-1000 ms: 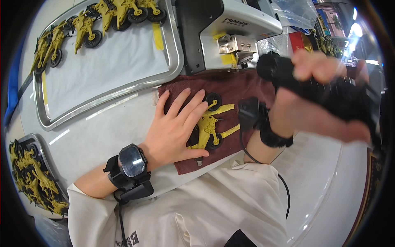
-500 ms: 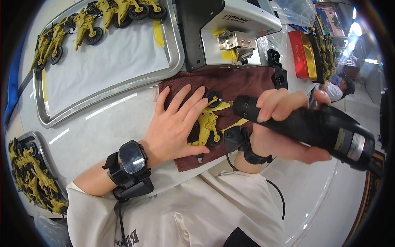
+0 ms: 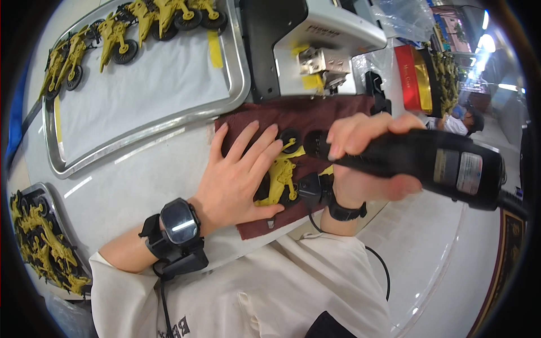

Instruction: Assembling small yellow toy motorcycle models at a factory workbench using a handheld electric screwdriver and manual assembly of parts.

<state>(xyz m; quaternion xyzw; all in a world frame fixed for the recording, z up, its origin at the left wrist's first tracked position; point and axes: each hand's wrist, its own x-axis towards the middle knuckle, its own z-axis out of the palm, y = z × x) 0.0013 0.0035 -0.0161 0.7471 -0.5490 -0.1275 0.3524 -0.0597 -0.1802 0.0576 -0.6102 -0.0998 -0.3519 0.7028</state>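
Note:
A yellow model motorcycle (image 3: 280,176) with black wheels lies on its side on a maroon cloth (image 3: 332,108). Across it rests my left hand (image 3: 234,180), fingers spread and thumb stretched out, pressing it against the cloth; part of the model is hidden under the palm. My right hand (image 3: 358,186) is closed round a thick black electric screwdriver (image 3: 417,158) with a cord at its back end. The tool's front end points left, just over the model beside its upper wheel. I cannot make out its bit or whether it touches the model.
A large metal tray (image 3: 243,84) lined with white paper holds several yellow motorcycles at the far left. Another tray (image 3: 63,219) at the near left is heaped with more. A grey-and-black machine (image 3: 360,34) stands behind the cloth, with a red box (image 3: 407,73) to its right.
My right hand has moved slightly left with the screwdriver, bringing its front end closer to my left fingertips. My left hand stays on the model.

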